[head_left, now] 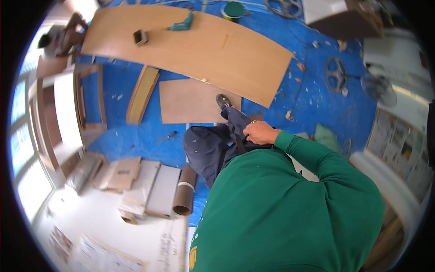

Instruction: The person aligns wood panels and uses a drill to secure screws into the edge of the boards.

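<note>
My right hand (262, 133), at the end of a green sleeve, is at the front of my dark work trousers (205, 147). Its fingers are curled in against the cloth by a dark strap, and what they hold, if anything, is hidden. My left hand does not show. One dark shoe (222, 100) stands on a small brown board (188, 102). Beyond it lies a large tan plywood sheet (217, 54). On that sheet rest a teal power drill (182, 23) and a small dark box-shaped block (141, 37).
Blue sheeting (131, 145) covers the floor, with scattered scraps. A person (65, 36) bends at the sheet's far left end. To the left are a wooden frame (68, 109), a long narrow panel (142, 95) and a brown tube (185, 192). A fan (379, 89) stands right.
</note>
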Motion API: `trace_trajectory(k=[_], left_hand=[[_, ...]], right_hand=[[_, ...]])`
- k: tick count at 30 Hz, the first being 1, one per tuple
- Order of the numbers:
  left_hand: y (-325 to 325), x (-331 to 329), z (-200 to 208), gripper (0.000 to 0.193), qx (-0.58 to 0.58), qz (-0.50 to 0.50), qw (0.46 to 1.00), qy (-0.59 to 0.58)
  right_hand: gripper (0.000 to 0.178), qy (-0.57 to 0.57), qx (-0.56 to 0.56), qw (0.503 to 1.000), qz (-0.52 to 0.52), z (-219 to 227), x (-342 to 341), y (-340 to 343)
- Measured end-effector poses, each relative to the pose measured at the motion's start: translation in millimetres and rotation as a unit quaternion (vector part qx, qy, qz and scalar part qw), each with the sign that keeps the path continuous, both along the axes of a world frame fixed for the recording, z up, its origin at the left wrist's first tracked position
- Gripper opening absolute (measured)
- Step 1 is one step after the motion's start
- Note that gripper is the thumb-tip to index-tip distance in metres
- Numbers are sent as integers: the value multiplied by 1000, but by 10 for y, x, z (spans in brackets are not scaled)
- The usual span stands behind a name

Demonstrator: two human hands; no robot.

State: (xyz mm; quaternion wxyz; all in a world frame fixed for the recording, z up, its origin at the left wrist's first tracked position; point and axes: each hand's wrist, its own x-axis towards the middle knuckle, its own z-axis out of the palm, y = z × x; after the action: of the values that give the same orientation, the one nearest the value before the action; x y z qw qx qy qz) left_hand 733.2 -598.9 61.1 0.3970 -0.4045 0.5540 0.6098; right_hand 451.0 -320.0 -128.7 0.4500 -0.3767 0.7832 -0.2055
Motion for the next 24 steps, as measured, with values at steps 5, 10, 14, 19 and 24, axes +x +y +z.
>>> trace_trajectory(k=[5,10,14,19,24], left_hand=[[-920,-556,-111,30,25,-136,990,-8],[-1775,-1259,-229,29,50,-292,955,-29],[-1849,-2064,129,31,5,-427,903,-53],[-1822,-2626,173,36,-7,-557,830,-16],[-1698,-3041,-86,40,-23,-728,683,49]], right_hand=[[20,-77,58,969,-227,119,531,-4],[24,-139,43,864,-481,337,1342,-276],[27,-239,3,783,-575,578,1739,-499],[30,-399,-82,663,-628,1117,2245,-526],[32,-404,-180,644,-624,619,2578,-635]])
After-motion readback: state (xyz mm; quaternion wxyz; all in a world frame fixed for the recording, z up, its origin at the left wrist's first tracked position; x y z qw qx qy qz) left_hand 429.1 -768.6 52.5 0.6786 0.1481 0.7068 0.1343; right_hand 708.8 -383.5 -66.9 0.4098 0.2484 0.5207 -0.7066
